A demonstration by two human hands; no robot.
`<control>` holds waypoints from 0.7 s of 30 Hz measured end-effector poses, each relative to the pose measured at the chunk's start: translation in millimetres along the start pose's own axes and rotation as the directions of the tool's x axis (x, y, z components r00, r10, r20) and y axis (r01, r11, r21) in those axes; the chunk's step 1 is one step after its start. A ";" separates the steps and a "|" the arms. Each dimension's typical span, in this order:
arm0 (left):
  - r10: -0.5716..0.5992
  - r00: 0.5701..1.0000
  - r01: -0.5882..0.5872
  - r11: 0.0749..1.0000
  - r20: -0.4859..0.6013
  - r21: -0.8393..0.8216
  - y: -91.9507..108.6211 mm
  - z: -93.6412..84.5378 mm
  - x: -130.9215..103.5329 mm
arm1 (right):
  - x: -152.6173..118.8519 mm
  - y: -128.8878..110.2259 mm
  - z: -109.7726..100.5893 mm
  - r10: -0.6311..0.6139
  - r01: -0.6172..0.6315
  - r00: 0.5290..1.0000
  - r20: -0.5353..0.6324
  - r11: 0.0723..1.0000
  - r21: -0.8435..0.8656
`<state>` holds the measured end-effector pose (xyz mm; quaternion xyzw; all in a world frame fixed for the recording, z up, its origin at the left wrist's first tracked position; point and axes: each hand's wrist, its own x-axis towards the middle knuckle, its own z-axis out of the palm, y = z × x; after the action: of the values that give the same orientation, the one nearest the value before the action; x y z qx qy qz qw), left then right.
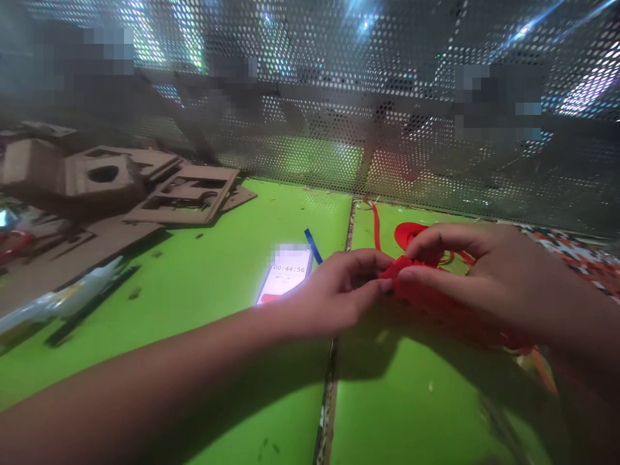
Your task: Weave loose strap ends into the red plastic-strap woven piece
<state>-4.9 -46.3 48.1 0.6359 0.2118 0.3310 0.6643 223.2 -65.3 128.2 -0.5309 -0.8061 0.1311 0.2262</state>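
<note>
My left hand [346,284] and my right hand [477,271] meet over the right half of the green table. Both pinch a strip of red ribbon [398,266] between thumb and fingers. A red length trails from it under my right hand, blurred and partly hidden. Just behind lies a loop of the same red material [409,234] on the tabletop, and a thin red strip [376,226] runs toward the back edge. Left of my left hand, a lit phone [285,271] shows a timer, with a short blue strip [312,245] beside it.
Cut cardboard pieces [188,194] are heaped at the back left. A clear plastic bag [62,300] lies in front of them. A perforated metal screen [310,110] closes off the far side. A dark seam [325,400] divides the green tabletop [194,271]. Patterned material [571,258] lies at right.
</note>
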 end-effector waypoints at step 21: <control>-0.053 0.992 0.043 0.994 -0.112 -0.096 -0.7 1.9 2.4 | -1.0 3.5 -6.2 0.000 -0.002 0.997 0.080 1.000 0.029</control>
<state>-1.8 -45.9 47.9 0.5789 0.2489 0.3603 0.6878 229.4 -65.0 131.7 -0.5224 -0.8121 0.1642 0.2015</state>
